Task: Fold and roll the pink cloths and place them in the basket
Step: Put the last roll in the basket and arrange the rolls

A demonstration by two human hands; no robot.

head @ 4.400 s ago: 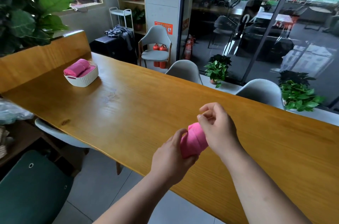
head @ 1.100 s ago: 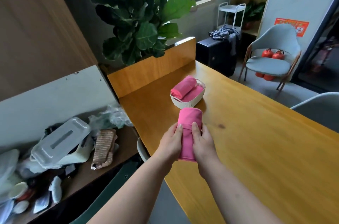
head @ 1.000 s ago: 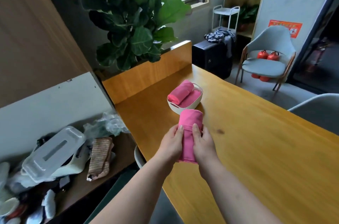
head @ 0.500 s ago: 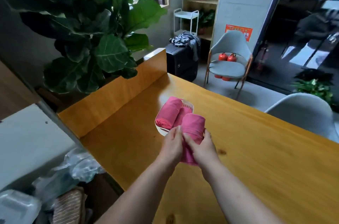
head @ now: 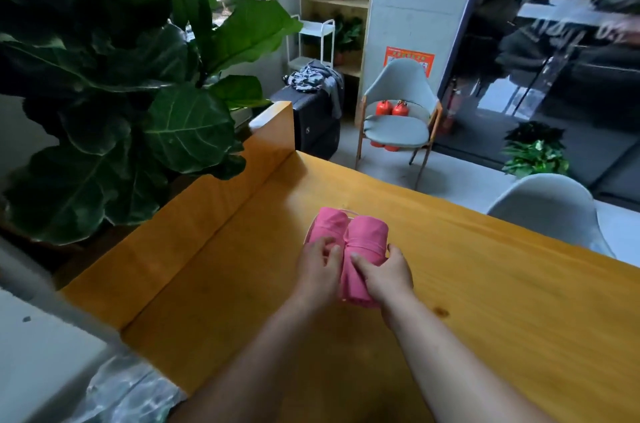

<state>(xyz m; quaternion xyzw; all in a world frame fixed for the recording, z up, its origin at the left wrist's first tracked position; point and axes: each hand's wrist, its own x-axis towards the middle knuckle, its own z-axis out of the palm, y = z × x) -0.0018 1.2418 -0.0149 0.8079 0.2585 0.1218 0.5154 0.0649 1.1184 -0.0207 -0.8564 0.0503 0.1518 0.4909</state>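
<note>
Rolled pink cloth (head: 367,239) is being held over the basket (head: 349,212), just right of the roll (head: 327,225) lying in it. My left hand (head: 318,267) and right hand (head: 384,273) are curling round its near end. I'm judging it best to be seating it snugly beside that roll before letting go.

Wooden table (head: 502,312), lower frame. Fiddle-leaf fig (head: 138,93), upper left. Black suitcase (head: 317,128) bearing clothing, upper centre. Grey armchair (head: 398,111) fronting two red fire extinguishers (head: 391,108). Clear plastic bag (head: 128,391), lower left.
</note>
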